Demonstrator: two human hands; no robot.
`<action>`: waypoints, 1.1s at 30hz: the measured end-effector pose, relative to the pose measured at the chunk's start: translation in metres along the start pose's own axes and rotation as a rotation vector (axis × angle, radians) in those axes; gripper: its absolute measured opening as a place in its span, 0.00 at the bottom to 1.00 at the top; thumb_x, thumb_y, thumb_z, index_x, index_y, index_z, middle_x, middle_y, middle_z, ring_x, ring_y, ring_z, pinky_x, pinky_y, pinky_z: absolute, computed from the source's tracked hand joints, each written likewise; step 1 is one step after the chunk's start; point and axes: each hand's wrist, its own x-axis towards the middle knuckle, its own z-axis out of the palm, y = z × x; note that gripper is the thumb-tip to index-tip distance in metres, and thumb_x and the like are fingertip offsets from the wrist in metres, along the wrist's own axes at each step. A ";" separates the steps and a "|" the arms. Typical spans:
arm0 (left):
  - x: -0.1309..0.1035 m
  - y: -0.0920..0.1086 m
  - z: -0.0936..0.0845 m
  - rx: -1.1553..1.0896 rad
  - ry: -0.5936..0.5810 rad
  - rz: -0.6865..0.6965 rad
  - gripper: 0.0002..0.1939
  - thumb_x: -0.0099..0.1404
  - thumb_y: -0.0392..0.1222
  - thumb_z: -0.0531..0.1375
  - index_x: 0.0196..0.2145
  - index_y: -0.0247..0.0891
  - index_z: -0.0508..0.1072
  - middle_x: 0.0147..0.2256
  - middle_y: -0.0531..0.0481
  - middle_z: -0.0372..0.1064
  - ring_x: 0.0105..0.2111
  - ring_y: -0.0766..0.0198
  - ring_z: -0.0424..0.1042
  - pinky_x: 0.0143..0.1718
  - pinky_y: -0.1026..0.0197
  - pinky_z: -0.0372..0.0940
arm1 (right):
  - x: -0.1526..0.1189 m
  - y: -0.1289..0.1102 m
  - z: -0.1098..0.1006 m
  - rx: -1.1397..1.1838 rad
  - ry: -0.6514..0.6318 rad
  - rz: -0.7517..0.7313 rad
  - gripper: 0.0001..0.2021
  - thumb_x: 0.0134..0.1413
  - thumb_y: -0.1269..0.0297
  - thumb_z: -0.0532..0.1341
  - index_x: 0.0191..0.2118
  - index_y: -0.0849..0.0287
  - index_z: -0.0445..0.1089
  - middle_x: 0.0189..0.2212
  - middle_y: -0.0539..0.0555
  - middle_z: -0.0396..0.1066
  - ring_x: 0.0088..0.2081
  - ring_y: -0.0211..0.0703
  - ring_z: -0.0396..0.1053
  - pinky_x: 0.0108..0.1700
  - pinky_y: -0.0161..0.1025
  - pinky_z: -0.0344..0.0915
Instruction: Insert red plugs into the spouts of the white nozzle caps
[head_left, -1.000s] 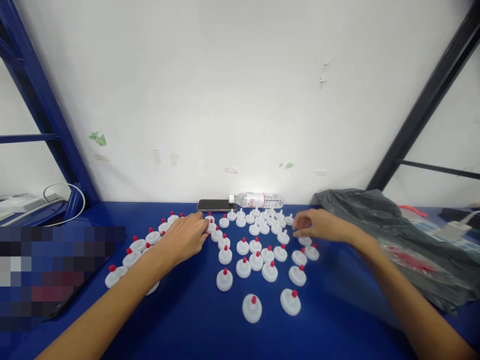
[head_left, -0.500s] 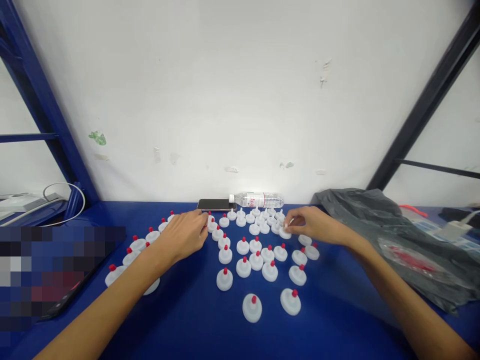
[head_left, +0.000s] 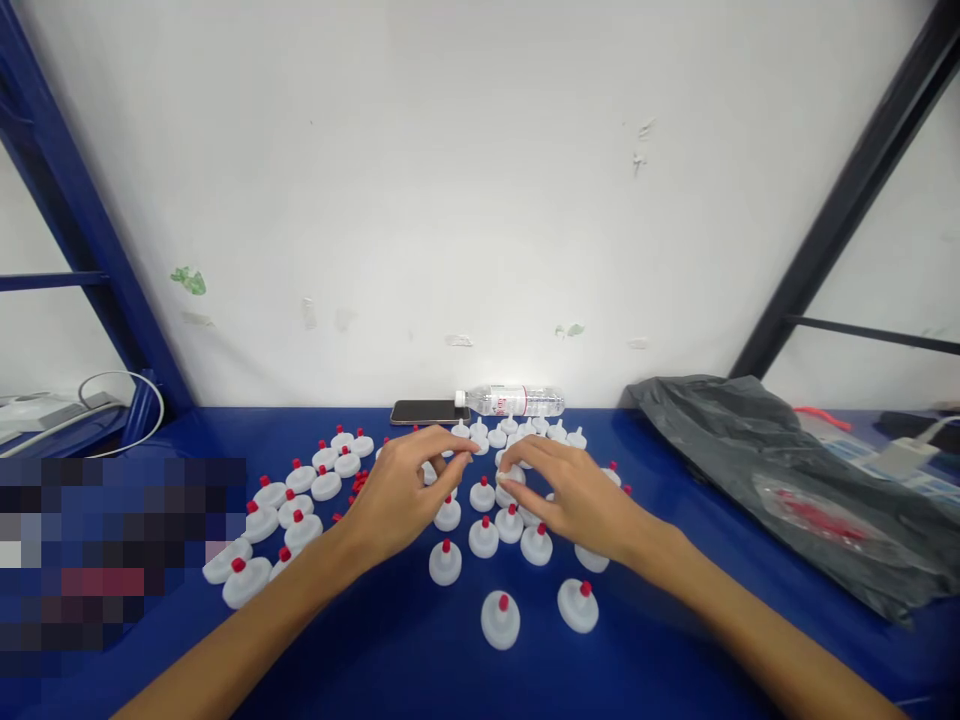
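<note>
My left hand (head_left: 409,490) is over the middle of the blue table, thumb and forefinger pinched together. Whatever sits between those fingertips is too small to make out. Close by on the right, my right hand (head_left: 570,490) grips a white round nozzle lid (head_left: 510,488) between thumb and fingers, partly hidden by the hand. The two hands face each other, a small gap apart. Around them stand several white lids with red tips, such as one lid (head_left: 445,563) in front. Behind are several lids without red tips (head_left: 576,438). Loose red caps (head_left: 358,484) lie left of my left hand.
A phone (head_left: 427,412) and a clear plastic bottle (head_left: 517,400) lie along the wall. On the right is a dark grey plastic bag (head_left: 720,470) with a small packet of red pieces (head_left: 825,515). More red-tipped lids (head_left: 261,522) stand at left.
My right hand has moved left from the group of untipped lids, bringing a white lid along. My left hand has moved right towards it, uncovering the loose red caps.
</note>
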 end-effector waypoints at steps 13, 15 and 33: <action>-0.004 0.004 0.010 -0.188 -0.126 0.011 0.06 0.68 0.39 0.63 0.38 0.40 0.81 0.37 0.50 0.80 0.24 0.71 0.75 0.21 0.70 0.64 | -0.004 -0.011 0.006 0.065 0.157 -0.010 0.04 0.66 0.63 0.61 0.44 0.54 0.71 0.42 0.53 0.72 0.39 0.42 0.73 0.41 0.42 0.72; -0.005 0.003 0.011 -0.183 -0.123 0.031 0.05 0.68 0.39 0.63 0.37 0.40 0.81 0.36 0.50 0.79 0.24 0.71 0.75 0.21 0.70 0.64 | -0.004 -0.012 0.007 0.047 0.158 -0.019 0.04 0.66 0.64 0.61 0.44 0.55 0.72 0.42 0.54 0.72 0.38 0.43 0.74 0.40 0.42 0.73; -0.007 -0.003 0.005 0.156 -0.089 0.149 0.13 0.74 0.43 0.54 0.37 0.38 0.77 0.32 0.50 0.76 0.30 0.66 0.71 0.28 0.65 0.62 | -0.006 -0.006 0.006 0.067 0.223 -0.248 0.17 0.68 0.64 0.60 0.61 0.51 0.65 0.53 0.54 0.75 0.50 0.44 0.76 0.52 0.45 0.75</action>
